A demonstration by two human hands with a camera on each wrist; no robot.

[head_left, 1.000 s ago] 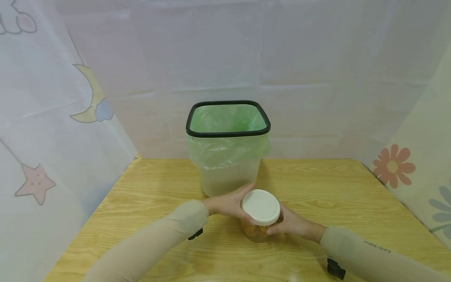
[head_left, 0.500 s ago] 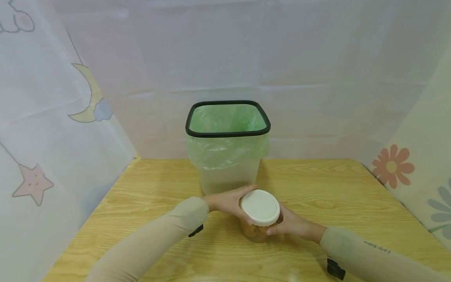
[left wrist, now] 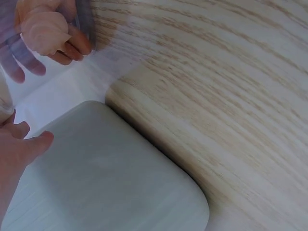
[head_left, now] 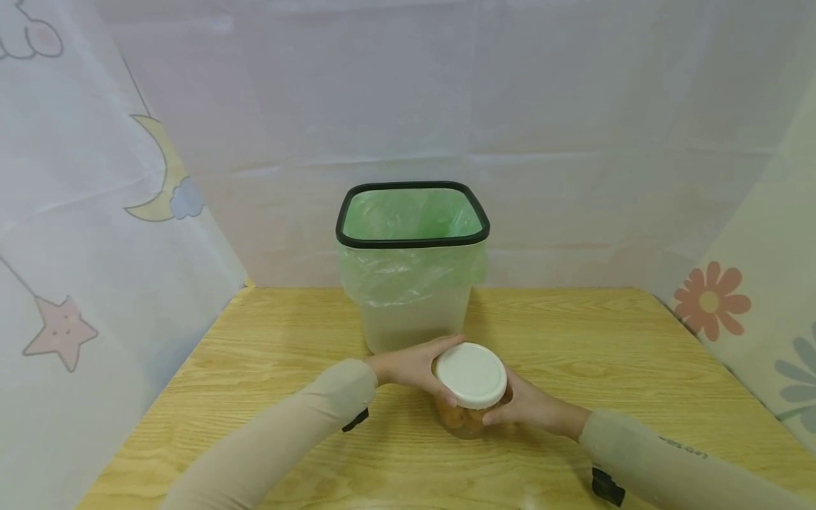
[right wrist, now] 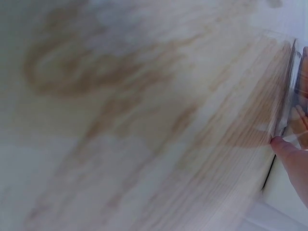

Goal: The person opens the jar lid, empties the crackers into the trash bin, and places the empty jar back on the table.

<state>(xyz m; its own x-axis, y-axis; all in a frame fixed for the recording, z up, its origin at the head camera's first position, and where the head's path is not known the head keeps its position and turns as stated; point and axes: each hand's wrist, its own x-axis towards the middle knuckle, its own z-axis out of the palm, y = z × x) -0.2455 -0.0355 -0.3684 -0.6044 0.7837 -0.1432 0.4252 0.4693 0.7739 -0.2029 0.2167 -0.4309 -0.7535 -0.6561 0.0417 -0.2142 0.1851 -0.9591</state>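
Note:
A clear jar with a white round lid stands on the wooden table in the head view, orange-brown pieces inside. My left hand grips it from the left around the lid's edge, thumb in front and fingers behind. From the right, my right hand holds the jar, its thumb just below the lid; its other fingers are hidden behind. Part of my left hand enters the left wrist view at the left edge. At the right edge of the right wrist view, my right hand touches a clear wall of the jar.
Just behind the jar stands a pale bin with a green bag under a black rim. The wooden table extends on both sides. Printed cloth hangs behind and at the sides.

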